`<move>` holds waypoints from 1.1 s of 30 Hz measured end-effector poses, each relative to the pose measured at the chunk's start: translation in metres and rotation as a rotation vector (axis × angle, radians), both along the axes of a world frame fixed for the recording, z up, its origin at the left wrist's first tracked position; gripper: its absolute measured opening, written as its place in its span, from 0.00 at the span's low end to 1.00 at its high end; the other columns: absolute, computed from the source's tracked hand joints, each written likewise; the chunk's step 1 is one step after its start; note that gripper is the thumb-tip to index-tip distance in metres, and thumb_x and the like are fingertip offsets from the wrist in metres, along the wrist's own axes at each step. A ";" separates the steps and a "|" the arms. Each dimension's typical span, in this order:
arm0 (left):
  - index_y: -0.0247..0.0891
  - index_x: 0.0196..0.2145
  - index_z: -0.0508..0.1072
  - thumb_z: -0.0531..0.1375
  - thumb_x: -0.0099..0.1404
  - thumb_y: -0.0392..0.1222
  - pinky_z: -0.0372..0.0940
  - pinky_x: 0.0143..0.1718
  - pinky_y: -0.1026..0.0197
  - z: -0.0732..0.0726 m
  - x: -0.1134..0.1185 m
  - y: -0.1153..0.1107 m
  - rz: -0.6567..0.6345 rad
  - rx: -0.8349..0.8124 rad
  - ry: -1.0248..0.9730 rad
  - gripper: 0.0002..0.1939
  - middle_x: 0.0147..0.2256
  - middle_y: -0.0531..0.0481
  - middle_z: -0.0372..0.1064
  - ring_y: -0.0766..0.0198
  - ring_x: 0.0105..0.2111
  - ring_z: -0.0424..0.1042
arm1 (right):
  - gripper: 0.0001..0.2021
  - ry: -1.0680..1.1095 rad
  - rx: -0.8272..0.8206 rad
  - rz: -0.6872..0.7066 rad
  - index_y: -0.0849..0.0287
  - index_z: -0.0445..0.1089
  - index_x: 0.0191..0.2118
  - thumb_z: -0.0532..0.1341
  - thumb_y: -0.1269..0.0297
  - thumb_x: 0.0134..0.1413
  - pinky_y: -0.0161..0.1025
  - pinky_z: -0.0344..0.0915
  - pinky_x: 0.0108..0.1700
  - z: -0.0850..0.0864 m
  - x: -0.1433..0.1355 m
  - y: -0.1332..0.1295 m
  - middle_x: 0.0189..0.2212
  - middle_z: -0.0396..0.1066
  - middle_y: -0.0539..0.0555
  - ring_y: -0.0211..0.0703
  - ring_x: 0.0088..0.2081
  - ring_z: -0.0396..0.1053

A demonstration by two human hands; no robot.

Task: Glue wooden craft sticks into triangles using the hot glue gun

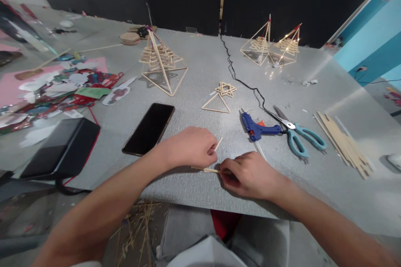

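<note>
Near the table's front edge my left hand (196, 148) is closed on a thin wooden stick (218, 144), whose tip pokes out past the fingers. Beside it, my right hand (247, 175) pinches the end of another wooden stick (211, 170) that runs left under my left hand. Whether the two sticks touch is hidden by my fingers. Just beyond lie a stick triangle (216, 110) and a small star-shaped stick frame (226, 89). A blue glue gun (255, 127) rests on its side past my right hand, with a clear glue stick (260, 150) below it.
Scissors (296, 129) and a pile of flat sticks (343, 144) lie to the right. A phone (148, 128) and a black box (64, 148) are at left. Stick pyramids (163, 62) stand farther back. A black cord (242, 81) crosses the table (194, 194).
</note>
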State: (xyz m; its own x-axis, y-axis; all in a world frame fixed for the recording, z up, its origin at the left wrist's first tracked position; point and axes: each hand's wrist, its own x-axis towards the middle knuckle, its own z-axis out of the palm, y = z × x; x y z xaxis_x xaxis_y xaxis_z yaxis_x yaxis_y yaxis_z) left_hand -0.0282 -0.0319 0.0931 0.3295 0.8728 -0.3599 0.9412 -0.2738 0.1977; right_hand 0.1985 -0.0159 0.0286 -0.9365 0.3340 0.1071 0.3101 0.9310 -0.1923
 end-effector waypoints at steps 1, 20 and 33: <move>0.42 0.29 0.78 0.60 0.66 0.41 0.51 0.30 0.55 0.000 0.000 0.000 0.000 0.000 0.004 0.09 0.30 0.46 0.79 0.54 0.29 0.72 | 0.08 -0.009 -0.004 -0.003 0.58 0.76 0.44 0.60 0.63 0.67 0.45 0.42 0.30 0.001 0.000 0.000 0.26 0.80 0.51 0.41 0.23 0.70; 0.41 0.30 0.78 0.59 0.66 0.42 0.47 0.28 0.54 -0.002 0.000 0.000 -0.010 0.022 0.019 0.10 0.30 0.45 0.79 0.55 0.28 0.70 | 0.08 0.022 -0.042 -0.022 0.59 0.77 0.43 0.60 0.64 0.66 0.44 0.43 0.31 0.000 -0.001 0.000 0.26 0.80 0.52 0.40 0.23 0.69; 0.41 0.31 0.78 0.58 0.67 0.43 0.46 0.29 0.54 -0.004 0.000 0.001 -0.010 0.029 0.026 0.10 0.30 0.45 0.79 0.55 0.29 0.70 | 0.09 0.117 0.001 0.007 0.60 0.76 0.42 0.59 0.63 0.69 0.43 0.44 0.30 0.001 0.000 0.001 0.25 0.79 0.51 0.39 0.21 0.68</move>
State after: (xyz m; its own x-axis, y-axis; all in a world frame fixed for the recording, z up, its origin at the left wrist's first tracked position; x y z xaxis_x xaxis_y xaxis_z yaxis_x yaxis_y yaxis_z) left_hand -0.0284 -0.0313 0.0895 0.3296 0.8796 -0.3430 0.9430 -0.2888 0.1655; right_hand 0.1981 -0.0154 0.0300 -0.9201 0.3271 0.2157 0.2789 0.9334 -0.2256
